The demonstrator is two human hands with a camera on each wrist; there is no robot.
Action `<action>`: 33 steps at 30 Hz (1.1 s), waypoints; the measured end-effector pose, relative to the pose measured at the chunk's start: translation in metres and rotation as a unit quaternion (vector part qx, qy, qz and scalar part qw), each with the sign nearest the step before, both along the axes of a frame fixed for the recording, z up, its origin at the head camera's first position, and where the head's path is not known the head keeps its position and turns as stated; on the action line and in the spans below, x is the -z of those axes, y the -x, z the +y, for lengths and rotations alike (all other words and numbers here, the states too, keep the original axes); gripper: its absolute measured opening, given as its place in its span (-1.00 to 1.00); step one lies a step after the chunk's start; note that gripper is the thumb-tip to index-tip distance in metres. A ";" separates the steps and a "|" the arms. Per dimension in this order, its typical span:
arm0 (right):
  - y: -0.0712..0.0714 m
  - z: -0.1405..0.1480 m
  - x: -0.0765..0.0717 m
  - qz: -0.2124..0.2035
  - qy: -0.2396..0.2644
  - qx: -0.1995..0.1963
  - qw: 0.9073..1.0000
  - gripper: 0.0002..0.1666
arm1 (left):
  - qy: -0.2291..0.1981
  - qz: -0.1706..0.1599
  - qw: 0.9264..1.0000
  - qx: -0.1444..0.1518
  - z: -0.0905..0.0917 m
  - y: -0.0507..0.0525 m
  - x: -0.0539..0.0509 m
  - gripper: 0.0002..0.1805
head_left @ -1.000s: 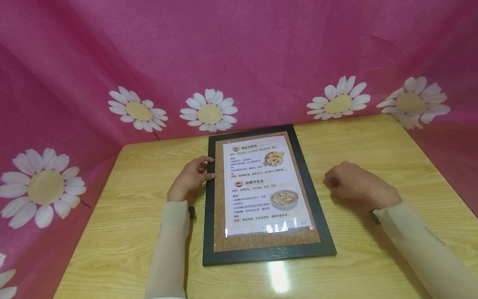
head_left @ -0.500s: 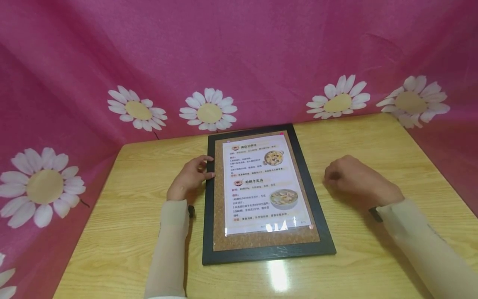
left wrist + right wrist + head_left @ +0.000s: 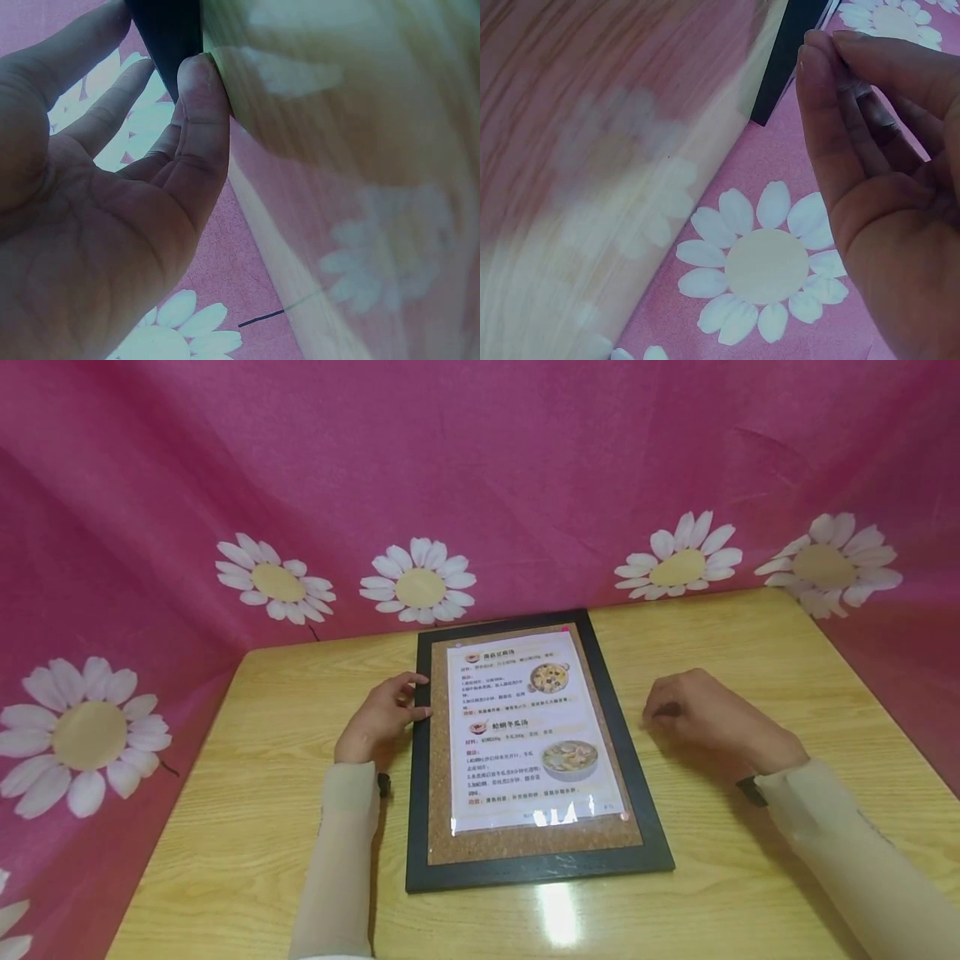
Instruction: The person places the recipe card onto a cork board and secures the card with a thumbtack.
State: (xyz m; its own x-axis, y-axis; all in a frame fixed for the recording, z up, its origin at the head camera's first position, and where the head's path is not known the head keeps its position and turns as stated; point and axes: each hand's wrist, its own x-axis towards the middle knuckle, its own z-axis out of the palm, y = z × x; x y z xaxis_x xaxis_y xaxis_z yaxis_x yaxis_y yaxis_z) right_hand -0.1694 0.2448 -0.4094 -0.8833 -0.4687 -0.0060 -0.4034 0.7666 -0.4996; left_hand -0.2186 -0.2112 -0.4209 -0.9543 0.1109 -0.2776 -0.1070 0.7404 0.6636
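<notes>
A cork board (image 3: 480, 850) in a black frame (image 3: 540, 867) lies flat on the wooden table, with a printed recipe sheet (image 3: 510, 752) on it. Two soups are pictured on the sheet. My left hand (image 3: 381, 718) rests at the frame's left edge, its fingertips and thumb touching the black border. The left wrist view also has these fingers beside the dark edge of the frame (image 3: 171, 37). To the right of the board hovers my right hand (image 3: 701, 718), apart from it. In the right wrist view, its thumb and index fingertips (image 3: 817, 56) come close together, with nothing visible between them.
The wooden table (image 3: 247, 793) extends to both sides of the board. A pink cloth (image 3: 525, 468) with white daisies hangs behind the table and along its sides. Small pins (image 3: 566, 629) sit near the sheet's corners. Light glares on the tabletop in front.
My right hand has shifted slightly up and toward the board, its fingers a little altered. The left hand and the board have stayed in place.
</notes>
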 end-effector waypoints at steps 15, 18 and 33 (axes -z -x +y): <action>0.001 -0.002 -0.002 -0.016 0.007 0.012 1.000 -0.74 | 0.000 0.002 1.000 -0.003 0.000 0.001 0.001 -0.42; 0.001 -0.002 -0.001 -0.013 0.005 0.009 1.000 -0.72 | -0.001 0.002 1.000 -0.006 0.000 0.001 0.002 -0.42; -0.002 -0.006 0.002 -0.021 0.026 -0.015 0.999 -0.65 | 0.006 0.008 1.000 0.003 0.000 0.001 0.003 -0.43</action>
